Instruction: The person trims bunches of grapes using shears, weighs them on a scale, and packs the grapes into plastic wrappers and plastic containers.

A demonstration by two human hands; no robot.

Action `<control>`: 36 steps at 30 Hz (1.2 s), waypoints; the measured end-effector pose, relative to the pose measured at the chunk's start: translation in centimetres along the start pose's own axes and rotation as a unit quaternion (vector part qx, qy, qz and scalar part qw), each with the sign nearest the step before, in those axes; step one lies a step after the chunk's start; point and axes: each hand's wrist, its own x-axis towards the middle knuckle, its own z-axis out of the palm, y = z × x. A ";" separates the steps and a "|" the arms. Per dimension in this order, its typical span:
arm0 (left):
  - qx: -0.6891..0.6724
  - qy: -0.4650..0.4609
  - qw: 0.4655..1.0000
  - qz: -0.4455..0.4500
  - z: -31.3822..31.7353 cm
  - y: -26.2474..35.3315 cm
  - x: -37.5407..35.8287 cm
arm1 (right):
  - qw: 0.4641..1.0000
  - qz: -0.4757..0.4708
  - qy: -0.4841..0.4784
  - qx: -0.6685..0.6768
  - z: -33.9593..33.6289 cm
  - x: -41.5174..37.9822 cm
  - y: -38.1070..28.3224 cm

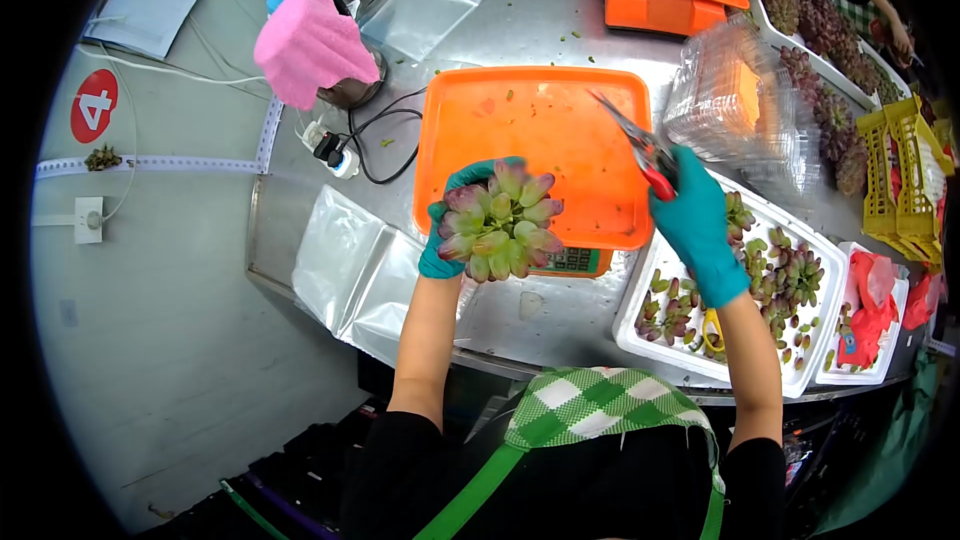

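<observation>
Right over the near edge of the orange pan, that's where the plant is: a chunky green-and-purple rosette, up in the air above the surface. The left hand, in a teal glove, has it from the side and is curled round behind it. My guess is that's to keep the crown facing up and not squash those fat leaves. The glove covers most of the grip, so I can't tell exactly which bit is pinched.

The right hand, same kind of glove, is closed round the red handles of some snips. They're held over the pan's right edge, tips pointing away from the wearer and well apart from the plant, probably so nothing gets nicked by accident.

The pan sits on a scale with its keypad peeking out on the wearer's side, which I reckon makes it easy to read. To the right there's a white tray with loose leaves and small rosettes, likely put there for easy reach. Clear boxes are just beyond it, and flat bags lie left of the pan, seemingly parked off to the side.
</observation>
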 end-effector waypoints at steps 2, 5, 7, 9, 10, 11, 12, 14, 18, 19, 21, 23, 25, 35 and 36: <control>-0.018 -0.028 0.999 -0.022 0.0 0.2 0.3 | 0.997 0.067 -0.006 0.042 -1.4 -2.3 0.5; -0.106 -0.096 0.987 -0.074 -2.9 0.6 1.6 | 0.987 0.155 -0.006 0.051 -3.2 -5.7 1.8; -0.043 -0.006 0.999 -0.025 -3.2 1.1 1.6 | 0.982 0.181 0.007 0.054 -3.6 -8.1 3.4; 0.069 0.098 0.993 0.007 -5.1 2.4 1.0 | 0.982 0.186 0.029 0.031 -3.6 -10.7 5.3; 0.122 0.162 0.979 0.021 -5.4 3.2 1.0 | 0.981 0.189 0.040 0.020 -3.6 -11.7 5.8; 0.175 0.224 0.958 0.035 -5.5 3.9 1.2 | 0.976 0.211 0.043 0.039 -3.7 -12.5 5.9; 0.197 0.225 0.954 0.034 -5.3 4.3 1.4 | 0.970 0.233 0.045 0.059 -3.8 -13.2 5.9; 0.244 0.225 0.943 0.033 -4.4 5.2 2.3 | 0.959 0.261 0.052 0.102 -3.5 -14.3 6.6; 0.400 0.142 0.904 0.042 -4.2 6.1 3.7 | 0.943 0.305 0.016 0.132 -3.6 -15.3 7.1; 0.440 0.116 0.889 0.049 -4.1 6.2 4.1 | 0.943 0.306 0.018 0.130 -3.7 -15.4 7.1; 0.478 0.088 0.872 0.052 -3.2 6.1 4.6 | 0.944 0.307 0.019 0.122 -4.0 -15.6 7.0; 0.476 0.090 0.874 0.044 -0.8 5.9 4.3 | 0.946 0.301 0.027 0.114 -4.3 -16.0 7.0; 0.502 0.156 0.850 0.034 -0.7 5.7 3.9 | 0.956 0.274 0.048 0.089 -4.1 -16.7 7.7; 0.539 0.373 0.688 0.313 1.2 -1.7 -7.2 | 0.951 0.307 -0.024 0.006 -7.2 -21.1 7.8; 0.502 0.346 0.737 0.292 0.5 -3.6 -8.3 | 0.951 0.308 -0.028 0.007 -7.2 -21.8 8.4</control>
